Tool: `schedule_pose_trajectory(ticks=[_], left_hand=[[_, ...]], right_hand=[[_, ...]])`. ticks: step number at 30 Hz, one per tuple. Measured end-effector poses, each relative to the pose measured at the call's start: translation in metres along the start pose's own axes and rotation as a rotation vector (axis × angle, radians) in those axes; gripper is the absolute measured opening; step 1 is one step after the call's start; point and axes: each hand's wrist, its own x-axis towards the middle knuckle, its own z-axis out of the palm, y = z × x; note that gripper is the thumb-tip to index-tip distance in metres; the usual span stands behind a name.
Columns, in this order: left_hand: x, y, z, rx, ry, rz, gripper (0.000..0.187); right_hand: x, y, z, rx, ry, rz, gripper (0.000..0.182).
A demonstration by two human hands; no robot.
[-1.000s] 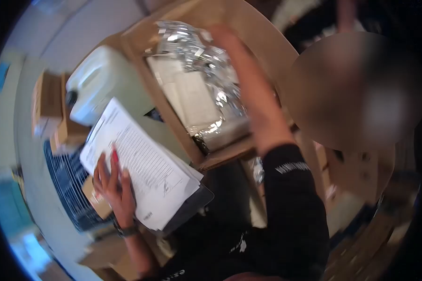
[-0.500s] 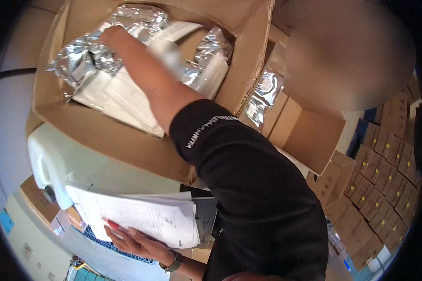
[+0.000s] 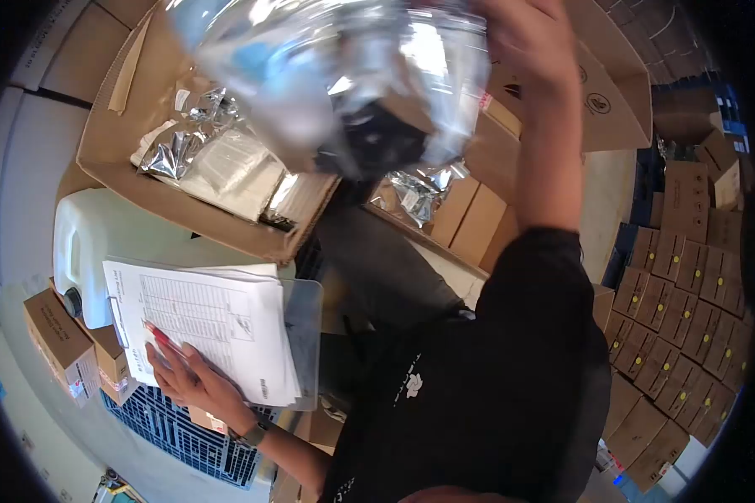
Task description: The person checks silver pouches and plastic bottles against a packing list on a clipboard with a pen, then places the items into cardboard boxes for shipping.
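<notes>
My right hand (image 3: 537,38) is raised at the top, its fingers closed on the edge of a large shiny silver foil bag (image 3: 449,80). The bag is smeared by motion, and a dark patch shows low on it. Behind and below it stands an open cardboard box (image 3: 214,220) with white packets (image 3: 235,180) and crumpled silver packets (image 3: 174,152) inside. At the lower left, my left hand (image 3: 195,384), with a watch at the wrist, lies on printed sheets (image 3: 247,360) on a clear clipboard (image 3: 307,335). A red pen (image 3: 161,335) is between its fingers.
A translucent white jug (image 3: 101,220) stands between the box and small cartons (image 3: 59,335) at left. Right of the box, another open carton (image 3: 478,222) holds silver packets. Many brown cartons (image 3: 688,293) are stacked at far right. A blue pallet (image 3: 176,432) lies below the clipboard.
My right hand has come up out of the box and moved right, lifting the silver foil bag. My left hand stays on the papers with the pen. The view has shifted.
</notes>
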Motion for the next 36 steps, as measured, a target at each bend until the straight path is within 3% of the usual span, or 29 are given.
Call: schedule_pose_trajectory(ticks=[1,4,5,8,10,11,12,13,14,17,19,20,21,23,25,26,27,29,31,33,36], left_hand=[[0.000,0.002,0.000,0.042,0.004,-0.011,0.048],[0.000,0.001,0.001,-0.019,0.034,0.047,0.050],[0.000,0.000,-0.001,0.003,0.036,0.061,0.051],[-0.001,-0.005,0.005,0.039,0.093,0.074,0.048],[0.001,-0.004,0.010,0.018,0.155,0.124,0.042],[0.000,-0.001,0.007,0.021,0.148,0.122,0.043],[-0.003,0.000,0.006,0.071,0.152,0.123,0.043],[-0.003,0.001,0.007,0.116,0.157,0.125,0.044],[-0.003,0.002,0.007,0.099,0.152,0.104,0.044],[-0.005,0.003,0.006,0.069,0.153,0.072,0.045],[-0.004,0.003,0.008,0.080,0.151,0.071,0.045],[-0.004,0.008,0.005,0.048,0.151,0.061,0.045],[-0.004,0.007,0.006,0.048,0.159,0.050,0.045],[-0.002,0.003,0.008,0.055,0.149,0.060,0.045],[-0.005,-0.001,0.006,0.061,0.108,0.060,0.045],[-0.004,-0.004,0.008,0.045,0.115,0.074,0.045],[-0.003,-0.004,0.012,0.020,0.136,0.083,0.044],[-0.002,-0.003,0.013,0.053,0.146,0.037,0.044],[-0.002,-0.003,0.008,-0.032,0.142,0.093,0.042],[-0.004,0.000,0.000,-0.100,0.155,0.122,0.041],[-0.006,0.002,-0.004,-0.201,0.199,0.084,0.034]], right_hand=[[-0.047,-0.017,-0.020,-0.260,0.371,0.059,0.027],[-0.117,-0.064,-0.042,-0.499,0.407,0.144,0.025],[-0.135,-0.080,-0.041,-0.309,0.442,0.302,0.026],[-0.175,-0.078,-0.034,0.082,0.328,0.504,0.028],[-0.203,-0.048,-0.002,-0.158,0.269,0.651,0.023],[-0.209,-0.031,0.001,-0.406,-0.119,0.647,0.024],[-0.219,0.000,0.015,-0.598,-0.363,0.491,0.025],[-0.233,0.032,0.040,-0.639,-0.472,0.442,0.026],[-0.259,0.078,0.066,-0.430,-0.442,0.414,0.033],[-0.315,0.167,0.107,-0.273,-0.531,0.438,0.047],[-0.325,0.164,0.124,-0.888,-0.517,0.379,0.057],[-0.363,0.210,0.143,-0.923,-0.584,0.426,0.062],[-0.399,0.250,0.159,-1.163,-0.802,0.369,0.060],[-0.395,0.247,0.173,-1.075,-0.671,0.422,0.061],[-0.381,0.248,0.168,-1.038,-0.810,0.518,0.060],[-0.381,0.241,0.163,-1.208,-0.692,0.286,0.050],[-0.363,0.237,0.147,-1.220,-0.695,0.297,0.050],[-0.299,0.225,0.125,-0.362,-0.778,0.919,0.032],[-0.268,0.186,0.130,-0.065,0.128,0.601,0.018],[-0.212,0.119,0.133,-0.207,0.415,0.388,0.018],[-0.132,0.017,0.181,0.006,0.389,0.298,0.015]])
